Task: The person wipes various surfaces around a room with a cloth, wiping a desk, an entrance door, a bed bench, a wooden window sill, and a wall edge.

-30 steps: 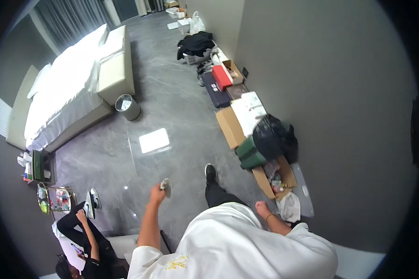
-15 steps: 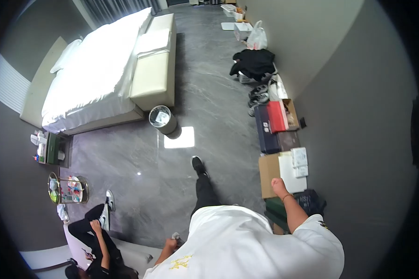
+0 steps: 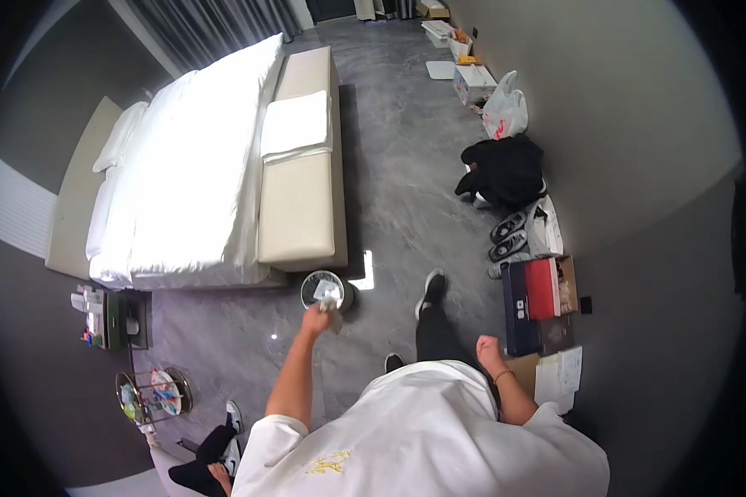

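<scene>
My left hand (image 3: 314,320) reaches forward and is closed on a crumpled greyish-white piece (image 3: 331,318) that looks like tissue or thin plastic; which one I cannot tell. Just beyond it stands a round waste bin (image 3: 345,300) with a pale liner, at the corner of the bed bench. The held piece overlaps the bin's near rim in view; whether it touches is unclear. Closer to my body on the right, my right hand (image 3: 489,353) is curled into a fist, with nothing showing in it, above a cardboard box (image 3: 522,373).
A bed (image 3: 199,174) with a cream bench (image 3: 302,232) fills the left. Along the right wall lie shoes (image 3: 507,236), black clothing (image 3: 506,172), a plastic bag (image 3: 506,108) and boxes (image 3: 544,290). Another person's leg (image 3: 211,451) and a small round trolley (image 3: 153,393) are at lower left.
I have stepped forward, so the bin is now close. My left hand has moved from beside my body out to the bin with the crumpled piece. My right hand stays a fist.
</scene>
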The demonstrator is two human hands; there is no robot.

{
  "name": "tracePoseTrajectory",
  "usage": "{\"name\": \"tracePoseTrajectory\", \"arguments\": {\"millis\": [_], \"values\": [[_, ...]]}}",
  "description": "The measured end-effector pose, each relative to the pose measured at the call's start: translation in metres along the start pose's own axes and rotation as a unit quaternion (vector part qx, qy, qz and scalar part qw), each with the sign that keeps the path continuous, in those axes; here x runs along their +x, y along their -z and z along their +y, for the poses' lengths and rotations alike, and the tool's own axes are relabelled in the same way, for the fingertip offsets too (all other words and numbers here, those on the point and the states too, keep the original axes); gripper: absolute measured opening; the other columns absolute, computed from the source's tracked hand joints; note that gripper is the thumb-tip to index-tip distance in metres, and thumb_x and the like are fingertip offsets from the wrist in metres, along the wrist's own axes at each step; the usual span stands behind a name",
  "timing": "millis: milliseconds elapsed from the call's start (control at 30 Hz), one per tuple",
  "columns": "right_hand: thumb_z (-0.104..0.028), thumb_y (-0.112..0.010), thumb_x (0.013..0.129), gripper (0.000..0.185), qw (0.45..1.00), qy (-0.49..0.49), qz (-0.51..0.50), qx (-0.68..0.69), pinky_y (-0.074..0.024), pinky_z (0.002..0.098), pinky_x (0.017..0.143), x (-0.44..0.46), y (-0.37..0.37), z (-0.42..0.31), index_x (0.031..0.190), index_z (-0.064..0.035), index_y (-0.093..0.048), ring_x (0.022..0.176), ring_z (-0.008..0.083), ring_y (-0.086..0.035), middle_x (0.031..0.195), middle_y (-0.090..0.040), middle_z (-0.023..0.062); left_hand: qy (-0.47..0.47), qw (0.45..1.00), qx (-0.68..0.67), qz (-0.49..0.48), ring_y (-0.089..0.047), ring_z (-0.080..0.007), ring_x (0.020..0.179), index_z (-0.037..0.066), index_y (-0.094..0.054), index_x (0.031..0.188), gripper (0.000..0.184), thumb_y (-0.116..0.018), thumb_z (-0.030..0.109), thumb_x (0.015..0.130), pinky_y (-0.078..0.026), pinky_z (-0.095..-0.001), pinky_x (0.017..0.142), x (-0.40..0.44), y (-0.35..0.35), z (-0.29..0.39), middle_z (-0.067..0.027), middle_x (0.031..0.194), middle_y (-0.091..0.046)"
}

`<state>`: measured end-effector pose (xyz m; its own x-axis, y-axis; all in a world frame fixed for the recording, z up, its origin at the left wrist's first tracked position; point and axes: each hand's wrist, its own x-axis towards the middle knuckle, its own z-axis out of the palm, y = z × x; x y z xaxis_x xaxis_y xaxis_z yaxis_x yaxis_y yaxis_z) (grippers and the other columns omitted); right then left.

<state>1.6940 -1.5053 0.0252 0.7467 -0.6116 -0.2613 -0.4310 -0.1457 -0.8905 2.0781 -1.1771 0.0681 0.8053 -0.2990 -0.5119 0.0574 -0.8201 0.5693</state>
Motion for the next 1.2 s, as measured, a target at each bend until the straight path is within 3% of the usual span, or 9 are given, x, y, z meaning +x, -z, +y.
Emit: {"name": "tracePoseTrajectory", "arguments": {"millis": [233, 333, 500, 567, 667, 833, 933, 1033, 1200], "values": [[0.008, -0.041, 0.059, 0.016, 0.994, 0.088, -0.043, -0.04, -0.0316, 0.0298, 0.042, 0.233, -0.001, -0.089, 0.051, -0.0049, -0.044, 0.046, 0.0149, -0.044, 0.048, -0.044, 0.0063, -0.14, 0.985, -0.083, 0.052, -0.058, -0.0375, 0.093, 0.002, -0.059, 0.101, 0.034, -0.052, 0.015, 0.07, -0.046, -0.0412, 0.079, 0.149, 0.019, 0.123, -0.0216, 0.093, -0.062], [0.007, -0.041, 0.06, 0.014, 0.988, 0.102, -0.09, -0.071, -0.0322, 0.0299, 0.044, 0.345, 0.013, -0.159, 0.053, -0.0045, -0.045, 0.048, 0.0162, -0.044, 0.049, -0.045, 0.009, 0.062, 0.994, 0.041, -0.073, -0.059, -0.0369, 0.092, 0.004, -0.064, 0.095, 0.03, -0.055, 0.02, 0.071, -0.047, -0.0413, 0.079, 0.163, 0.016, 0.114, -0.0223, 0.092, -0.063], [0.007, -0.042, 0.06, 0.011, 0.972, 0.147, -0.148, -0.112, -0.0361, 0.0343, 0.048, 0.511, 0.039, -0.238, 0.057, -0.0031, -0.046, 0.05, 0.0254, -0.048, 0.054, -0.048, 0.0144, 0.145, 0.989, 0.008, 0.01, -0.059, -0.0346, 0.097, 0.005, -0.052, 0.114, 0.044, -0.058, 0.029, 0.077, -0.047, -0.0399, 0.081, 0.163, -0.048, -0.003, -0.0177, 0.101, -0.062], [0.008, -0.042, 0.059, 0.012, 0.972, 0.131, -0.16, -0.112, -0.0353, 0.0337, 0.048, 0.574, 0.043, -0.26, 0.057, -0.003, -0.046, 0.05, 0.0251, -0.047, 0.053, -0.046, 0.0139, 0.039, 0.999, -0.005, 0.015, -0.06, -0.0295, 0.095, 0.006, -0.058, 0.106, 0.044, -0.064, 0.035, 0.073, -0.048, -0.0355, 0.079, 0.144, -0.033, 0.051, -0.0142, 0.1, -0.063], [0.009, -0.04, 0.061, 0.015, 0.974, 0.156, -0.123, -0.106, -0.0323, 0.0302, 0.044, 0.653, 0.038, -0.253, 0.054, -0.0041, -0.045, 0.048, 0.0174, -0.045, 0.05, -0.045, 0.0097, 0.247, 0.967, -0.028, -0.059, -0.06, -0.0279, 0.095, 0.008, -0.06, 0.104, 0.043, -0.065, 0.036, 0.071, -0.048, -0.0345, 0.078, 0.172, -0.024, 0.1, -0.0135, 0.101, -0.063], [0.006, -0.044, 0.059, 0.015, 0.985, 0.02, -0.127, -0.113, -0.0383, 0.0316, 0.05, 0.734, 0.038, -0.214, 0.055, -0.0062, -0.052, 0.051, 0.0174, -0.048, 0.053, -0.051, 0.0105, 0.324, 0.935, 0.068, -0.13, -0.06, -0.0254, 0.096, 0.01, -0.063, 0.1, 0.042, -0.067, 0.037, 0.069, -0.048, -0.0329, 0.077, 0.339, 0.015, 0.175, -0.0123, 0.102, -0.063], [0.005, -0.043, 0.064, 0.018, 0.98, -0.024, -0.127, -0.152, -0.0414, 0.0316, 0.051, 0.8, 0.046, -0.204, 0.061, -0.0063, -0.057, 0.053, 0.0163, -0.052, 0.056, -0.055, 0.0087, 0.049, 0.846, 0.435, -0.304, -0.063, -0.0235, 0.089, 0.01, -0.068, 0.09, 0.039, -0.074, 0.032, 0.059, -0.05, -0.0328, 0.077, 0.502, 0.059, 0.248, -0.0102, 0.094, -0.066], [0.004, -0.043, 0.069, 0.018, 0.996, -0.063, -0.067, -0.018, -0.0431, 0.0309, 0.053, 0.876, 0.053, -0.244, 0.073, -0.0048, -0.058, 0.054, 0.0163, -0.053, 0.059, -0.057, 0.0074, 0.154, 0.975, 0.156, -0.035, -0.063, -0.03, 0.085, 0.004, -0.067, 0.087, 0.034, -0.065, 0.031, 0.066, -0.05, -0.0393, 0.076, 0.643, 0.123, 0.366, -0.0168, 0.089, -0.065], [-0.014, -0.049, 0.085, 0.022, 0.972, -0.099, -0.082, 0.198, -0.0468, 0.0314, 0.074, 1.038, 0.029, -0.375, 0.103, -0.0021, -0.053, 0.082, 0.0195, -0.059, 0.091, -0.061, 0.0112, -0.083, 0.983, 0.048, 0.154, -0.06, -0.0397, 0.076, 0.002, -0.063, 0.081, 0.02, -0.056, 0.016, 0.07, -0.048, -0.044, 0.062, 0.83, 0.211, 0.579, -0.0227, 0.078, -0.061]]}}
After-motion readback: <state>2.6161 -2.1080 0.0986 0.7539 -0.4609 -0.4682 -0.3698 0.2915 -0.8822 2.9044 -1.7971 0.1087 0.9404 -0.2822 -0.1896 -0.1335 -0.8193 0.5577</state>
